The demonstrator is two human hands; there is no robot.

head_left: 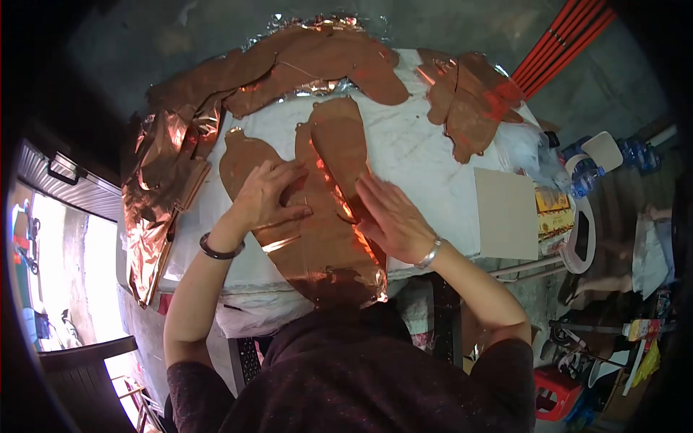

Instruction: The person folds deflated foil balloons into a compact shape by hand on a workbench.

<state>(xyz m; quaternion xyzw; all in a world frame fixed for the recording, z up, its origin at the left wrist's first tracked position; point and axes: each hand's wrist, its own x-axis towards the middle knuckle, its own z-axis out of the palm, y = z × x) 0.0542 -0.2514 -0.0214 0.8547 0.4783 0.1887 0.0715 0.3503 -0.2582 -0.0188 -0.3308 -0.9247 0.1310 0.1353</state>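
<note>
A flat copper-coloured foil balloon (307, 242) lies before me on the white-covered table (426, 180). Its right part is folded over, and the fold's edge shines red-orange. On the left side of the foil rests my left hand (266, 196), its thumb and fingers apart, with a dark bangle on the wrist. My right hand (395, 220) lies along the folded right edge, fingers stretched out, a silver bracelet at the wrist. Neither hand grips anything visible. The balloon's near end reaches the table's front edge by my dark shirt (354, 368).
More flat foil balloons (310, 61) lie along the back, and others (473, 101) at the back right. Crumpled shiny foil (155, 195) hangs at the left edge. A beige card (505, 214) sits at the right. Beyond it is a white chair (585, 242); a red stool (554, 393) stands lower right.
</note>
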